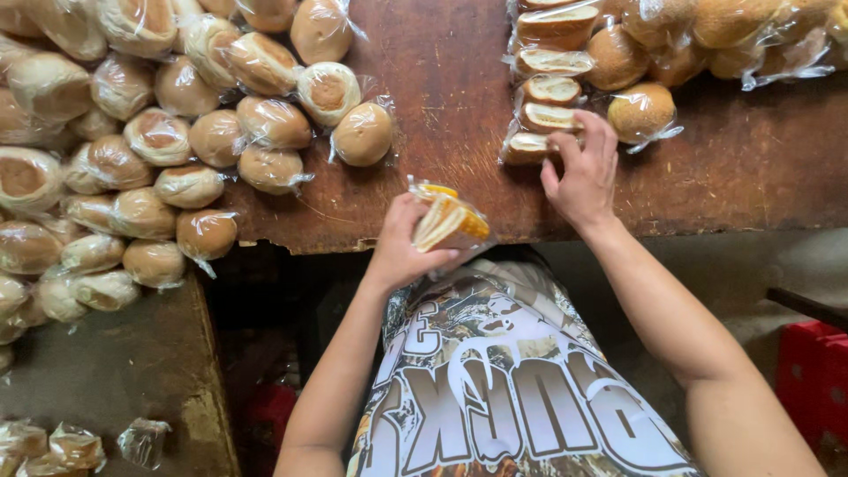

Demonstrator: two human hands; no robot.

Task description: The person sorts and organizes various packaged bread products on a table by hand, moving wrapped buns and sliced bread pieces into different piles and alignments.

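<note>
Wrapped bread, a cut bun in clear plastic (449, 221) showing its pale crumb and an orange-yellow edge, sits in the left hand (402, 252), whose fingers are curled closed around it just in front of the near edge of the wooden table (442, 106), above the person's printed shirt (503, 389). Slightly farther out and to the right, the right hand (579, 177) reaches onto the tabletop; its fingers bend over the nearest piece in a row of wrapped cut buns (548, 93), touching the lowest one, though whether they actually pinch it cannot be told from this angle. That row runs away from the person in a neat line, each piece standing on edge against the next. Just right of the row lies a single round wrapped bun (642, 113), and beyond it a looser heap of round buns in plastic (707, 35) along the far right of the table. Across the bare brown middle of the board, well apart from both hands, a large pile of individually wrapped round buns (159, 132) covers the left side and spills onto a lower grey surface (115, 371). A red crate (814, 371) shows at the lower right.
</note>
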